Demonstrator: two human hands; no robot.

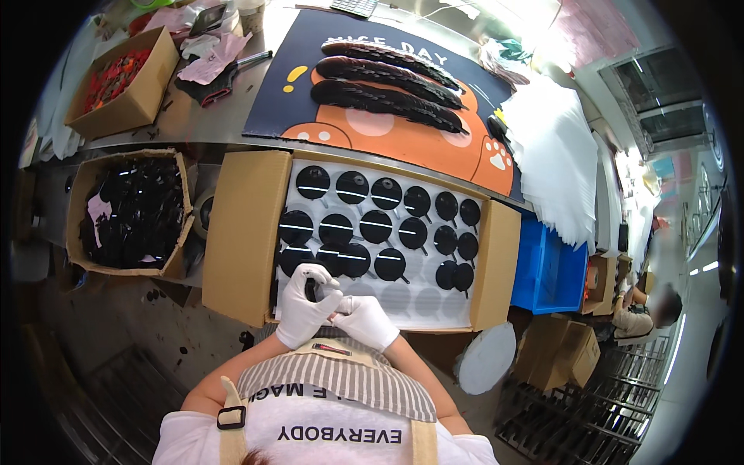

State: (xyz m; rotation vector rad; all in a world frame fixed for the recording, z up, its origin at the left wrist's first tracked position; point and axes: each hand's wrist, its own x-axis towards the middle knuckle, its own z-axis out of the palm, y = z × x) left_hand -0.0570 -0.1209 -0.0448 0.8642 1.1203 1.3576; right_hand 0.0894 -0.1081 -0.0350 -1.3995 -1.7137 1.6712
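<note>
Both my hands wear white gloves and meet over the near edge of an open cardboard box. My left hand is closed round a dark, glossy piece, mostly hidden by the fingers; it looks like one of the black discs. My right hand is closed in a pinch against the left one, and what it grips is hidden. Inside the box, rows of shiny black round discs with short tabs lie on a white sheet. Faint disc shapes show through the sheet at the near right.
Three long rows of stacked black discs lie on a blue and orange mat. At left are a carton of dark scraps and a carton of red pieces. White sheets and a blue bin stand right; a person sits farther off.
</note>
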